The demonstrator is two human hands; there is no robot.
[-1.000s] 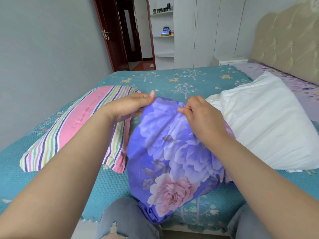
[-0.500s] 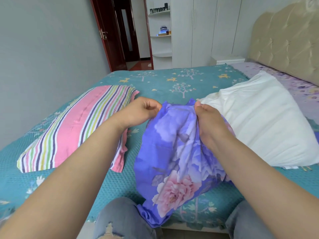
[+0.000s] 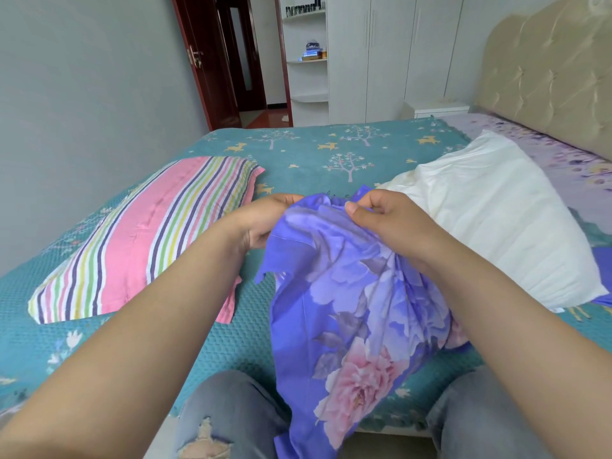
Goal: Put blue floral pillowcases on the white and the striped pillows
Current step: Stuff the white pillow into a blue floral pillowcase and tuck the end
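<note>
Head view, looking forward and down across a bed. Both hands hold a blue floral pillowcase (image 3: 351,309) by its bunched upper edge, above the teal bedspread (image 3: 308,150). The left hand (image 3: 265,220) grips the cloth at its left upper corner, fingers curled round the fabric; the right hand (image 3: 387,220) pinches the gathered edge just beside it, thumb pressed against the curled fingers. The two hands lie close together but apart. The pillowcase hangs down from the grip in loose folds, showing a large pink flower on its lower part, and drapes over the near edge of the bed between the person's knees, which are clad in grey jeans (image 3: 231,419). The striped pillow (image 3: 142,240) lies flat on the bedspread to the left of the left forearm, uncovered. The white pillow (image 3: 503,220) lies to the right, behind the right forearm, also uncovered; a strip of blue cloth (image 3: 601,266) shows at its far right side. A padded beige headboard (image 3: 556,67) stands at right, white wardrobes (image 3: 390,54) and a dark red door (image 3: 202,58) behind.
</note>
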